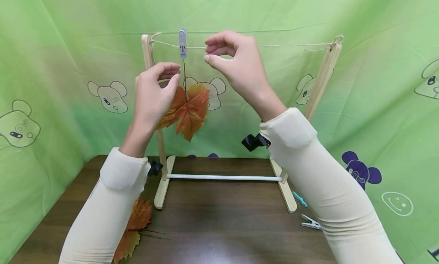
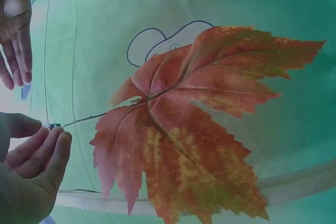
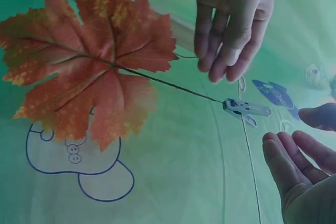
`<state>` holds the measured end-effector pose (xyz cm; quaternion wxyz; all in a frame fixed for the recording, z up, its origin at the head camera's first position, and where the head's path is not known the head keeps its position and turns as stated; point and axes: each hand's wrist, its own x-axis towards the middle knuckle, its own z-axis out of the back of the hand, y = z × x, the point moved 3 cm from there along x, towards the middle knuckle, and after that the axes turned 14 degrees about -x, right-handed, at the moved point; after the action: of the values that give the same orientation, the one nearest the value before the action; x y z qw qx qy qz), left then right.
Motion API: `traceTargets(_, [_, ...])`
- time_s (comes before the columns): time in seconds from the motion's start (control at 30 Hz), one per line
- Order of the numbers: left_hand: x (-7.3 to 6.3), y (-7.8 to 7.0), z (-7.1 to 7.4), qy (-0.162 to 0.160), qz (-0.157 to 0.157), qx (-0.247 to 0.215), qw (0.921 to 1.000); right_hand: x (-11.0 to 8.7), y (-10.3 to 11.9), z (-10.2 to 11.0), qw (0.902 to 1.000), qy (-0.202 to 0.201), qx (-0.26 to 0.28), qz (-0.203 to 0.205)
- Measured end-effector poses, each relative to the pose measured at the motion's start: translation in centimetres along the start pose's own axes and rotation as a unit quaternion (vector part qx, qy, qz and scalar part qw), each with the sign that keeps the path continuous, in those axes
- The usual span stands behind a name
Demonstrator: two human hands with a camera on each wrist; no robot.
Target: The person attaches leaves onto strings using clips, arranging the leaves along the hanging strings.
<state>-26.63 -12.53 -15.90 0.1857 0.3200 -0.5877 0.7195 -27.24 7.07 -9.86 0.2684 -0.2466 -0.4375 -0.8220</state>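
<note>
A grey clothespin point(image 1: 183, 43) hangs on the string point(image 1: 284, 45) and grips the thin stem of an orange maple leaf point(image 1: 188, 113), which dangles below it. My left hand point(image 1: 154, 92) is left of the stem, fingers loosely bent and thumb apart from them. It overlaps part of the leaf in the head view. My right hand point(image 1: 236, 60) is raised right of the clothespin, its fingers and thumb parted with nothing between them. In the right wrist view the clothespin point(image 3: 247, 108) stands free between both hands, with a gap to the right fingertips point(image 3: 270, 139).
The string spans two wooden posts point(image 1: 324, 79) joined low down by a white rod point(image 1: 223, 177). More leaves point(image 1: 138, 214) lie on the brown table point(image 1: 212, 222) beside my left sleeve. A teal clothespin point(image 1: 300, 199) and a white clothespin point(image 1: 311, 222) lie near the right foot.
</note>
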Motion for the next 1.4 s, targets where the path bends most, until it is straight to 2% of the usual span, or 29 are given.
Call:
traceTargets(0.23, [-2.0,-0.1,0.6,0.016,-0.068,0.006,0.9976,-2.1,-0.9,0.3,0.9994,0.014,-0.03,0.007])
traceTargets(0.5, [-3.8,0.3,1.1,0.051,-0.1,0.031,0.9931,-5.4,-2.7,0.7,0.9988,0.036,-0.033,-0.002])
traceTargets(0.77, [-7.0,1.9,1.0,0.126,-0.138,0.05,0.981,-8.5,-4.5,1.3,0.9969,0.048,-0.062,-0.01])
traceTargets(0.93, [-8.6,3.0,1.1,0.152,-0.138,0.072,0.9761,-10.5,-5.9,1.8,0.9945,0.059,-0.084,-0.021])
traceTargets(1.07, [-9.6,3.6,1.6,0.162,-0.123,0.077,0.9762,-12.3,-7.1,2.3,0.9907,0.07,-0.113,-0.031])
traceTargets(1.4, [-12.0,5.6,4.1,0.194,-0.071,0.114,0.9717,-16.3,-10.6,4.4,0.9819,0.087,-0.155,-0.066])
